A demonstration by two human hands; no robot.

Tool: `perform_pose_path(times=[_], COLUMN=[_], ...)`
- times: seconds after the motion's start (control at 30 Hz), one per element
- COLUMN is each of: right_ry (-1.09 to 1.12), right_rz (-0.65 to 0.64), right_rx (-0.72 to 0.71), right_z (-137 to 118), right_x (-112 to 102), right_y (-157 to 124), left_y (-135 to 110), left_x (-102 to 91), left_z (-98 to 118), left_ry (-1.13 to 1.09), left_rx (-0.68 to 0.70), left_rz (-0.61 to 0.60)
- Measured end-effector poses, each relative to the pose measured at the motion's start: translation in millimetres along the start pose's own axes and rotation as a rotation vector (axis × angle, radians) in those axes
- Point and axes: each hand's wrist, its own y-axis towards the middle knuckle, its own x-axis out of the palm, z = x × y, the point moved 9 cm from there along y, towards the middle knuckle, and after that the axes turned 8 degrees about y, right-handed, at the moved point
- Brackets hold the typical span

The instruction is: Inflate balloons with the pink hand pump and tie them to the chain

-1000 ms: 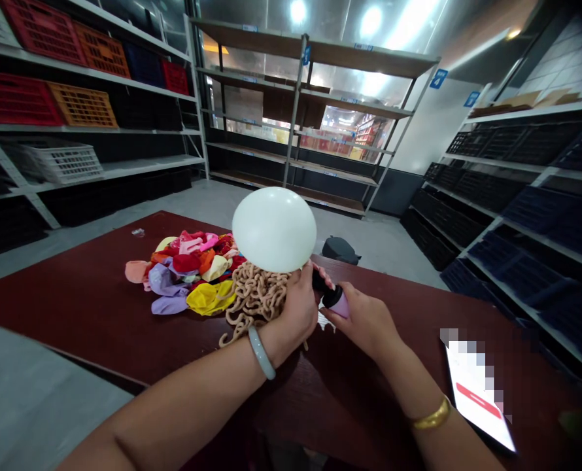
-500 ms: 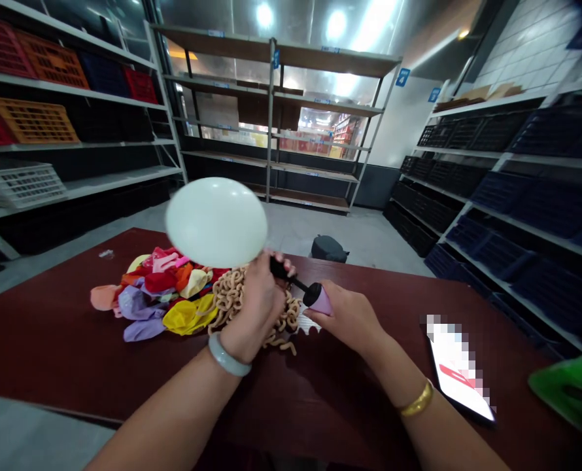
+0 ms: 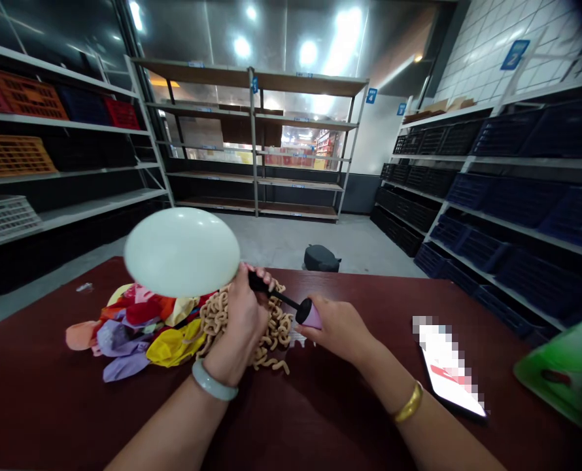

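A pale, whitish-green inflated balloon [image 3: 182, 252] stands above the far left of the table. At its neck my left hand [image 3: 246, 307] is closed around the black end [image 3: 258, 282] of a hand pump; the balloon's mouth is hidden by the fingers. A thin black rod runs from there to the pump's purple barrel [image 3: 312, 318] with its black collar. My right hand [image 3: 340, 327] is wrapped round that barrel. Beneath my left hand lies a heap of tan, curly pieces [image 3: 274, 330]. Left of it are loose, uninflated balloons [image 3: 173, 343] in several colours.
A phone [image 3: 450, 373] with a lit, partly blurred screen lies on the dark red table [image 3: 330, 405] at right. Beside it is a green package [image 3: 560, 373]. A dark stool-like object [image 3: 322, 258] stands beyond the table. Shelves with crates [image 3: 19, 155] line the room.
The balloon looks slightly wider. A little more of the pump's rod shows between my hands. The view has shifted, so everything on the table sits lower and further left.
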Motion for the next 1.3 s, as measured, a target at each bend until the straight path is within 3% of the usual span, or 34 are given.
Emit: perform_pose_path(times=[0.17, 0.4, 0.5, 0.6, 0.73, 0.83, 1.0, 1.2, 1.3], right_ry=[0.046, 0.076, 0.079, 0.062, 0.026, 0.002, -0.058, -0.044, -0.006], right_rz=[0.018, 0.039, 0.038, 0.025, -0.005, -0.02, -0.021, -0.005, -0.004], right_rx=[0.018, 0.027, 0.001, -0.02, -0.032, -0.034, -0.01, 0.011, 0.018], right_z=[-4, -11, -11, -9, -4, -1, 3, -1, -3], right_x=[-3, -4, -4, -4, -5, -4, -1, -1, -3], right_y=[-1, 0, 0, 0, 1, 1, 0, -1, -1], left_y=[-35, -36, -22, -1, 22, 29, 23, -18, -35], left_x=[20.0, 24.8, 18.2, 6.2, -21.2, -34.2, -29.6, 4.0, 14.2], left_z=[-37, -33, -20, 9, 47, 58, 28, -28, -46], left_ry=[0.022, 0.065, 0.076, 0.08, 0.073, 0.067, 0.023, 0.046, 0.07], left_rx=[-0.141, -0.145, -0.112, -0.01, 0.083, 0.129, 0.075, -0.06, -0.129], left_rz=[-0.032, -0.036, -0.026, -0.004, 0.137, 0.209, 0.17, 0.0, -0.04])
